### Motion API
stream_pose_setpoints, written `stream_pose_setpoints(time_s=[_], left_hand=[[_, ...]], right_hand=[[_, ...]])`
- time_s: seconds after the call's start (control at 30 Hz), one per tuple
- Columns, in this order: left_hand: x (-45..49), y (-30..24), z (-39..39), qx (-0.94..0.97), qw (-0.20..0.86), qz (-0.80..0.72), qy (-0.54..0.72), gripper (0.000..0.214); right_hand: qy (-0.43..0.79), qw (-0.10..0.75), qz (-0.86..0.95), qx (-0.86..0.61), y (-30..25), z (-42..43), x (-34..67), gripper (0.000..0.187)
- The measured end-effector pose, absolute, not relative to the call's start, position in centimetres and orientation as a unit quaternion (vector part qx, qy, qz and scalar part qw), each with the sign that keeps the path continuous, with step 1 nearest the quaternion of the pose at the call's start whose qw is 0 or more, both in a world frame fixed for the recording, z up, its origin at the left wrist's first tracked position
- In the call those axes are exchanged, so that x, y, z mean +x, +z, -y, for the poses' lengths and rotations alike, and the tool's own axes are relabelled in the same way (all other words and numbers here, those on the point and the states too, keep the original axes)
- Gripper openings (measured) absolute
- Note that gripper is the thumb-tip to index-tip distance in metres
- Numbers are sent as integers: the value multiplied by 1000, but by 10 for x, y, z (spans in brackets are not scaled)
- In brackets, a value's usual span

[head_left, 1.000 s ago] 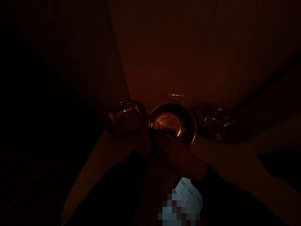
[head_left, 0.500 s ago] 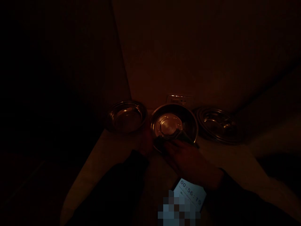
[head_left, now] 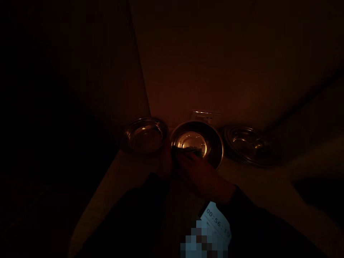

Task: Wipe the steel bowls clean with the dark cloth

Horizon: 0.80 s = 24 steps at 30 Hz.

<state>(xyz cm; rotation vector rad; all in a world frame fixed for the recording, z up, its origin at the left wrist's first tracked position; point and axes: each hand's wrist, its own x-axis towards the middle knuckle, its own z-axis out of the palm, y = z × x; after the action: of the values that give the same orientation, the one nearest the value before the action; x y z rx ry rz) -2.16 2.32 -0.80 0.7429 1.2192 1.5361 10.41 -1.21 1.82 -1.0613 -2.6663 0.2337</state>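
The right hand (head_left: 197,175), fingers pressed together, holds a dark cloth (head_left: 198,152) over the metal bowl (head_left: 215,143) just ahead; the left hand's (head_left: 165,164) grip beside it I cannot tell. The bowl is probably light, stiff, slippery, best held by its rim.

Can't make out L hand (head_left: 165,163) well, mostly lost in dark. Can't see near side of bowl (head_left: 216,143), hidden behind R hand (head_left: 197,173) & dark cloth (head_left: 198,152). Can't read phone (head_left: 215,219) small print; btm pixelated, cut off by frame edge. Can't count stacked dishes (head_left: 248,145), too dim.
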Motion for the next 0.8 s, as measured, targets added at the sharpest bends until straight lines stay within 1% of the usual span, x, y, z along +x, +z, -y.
stream_pose_setpoints(time_s=[0.13,0.3,0.4,0.53,0.67,0.8], left_hand=[[-22,-6,-22,342,459,-536,621,31],[-23,-13,-18,420,458,-491,610,35],[-22,-14,-17,431,464,-471,614,36],[-22,-17,-19,397,466,-473,633,37],[-22,-20,-21,416,460,-459,636,33],[-21,-19,-21,386,481,-453,644,38]], right_hand=[[100,84,917,-377,21,22,119,38],[61,27,917,-393,21,31,143,33],[51,25,915,-399,21,33,146,31],[55,18,910,-410,24,34,140,31],[63,18,912,-406,25,34,140,31],[64,26,912,-404,22,34,142,34]])
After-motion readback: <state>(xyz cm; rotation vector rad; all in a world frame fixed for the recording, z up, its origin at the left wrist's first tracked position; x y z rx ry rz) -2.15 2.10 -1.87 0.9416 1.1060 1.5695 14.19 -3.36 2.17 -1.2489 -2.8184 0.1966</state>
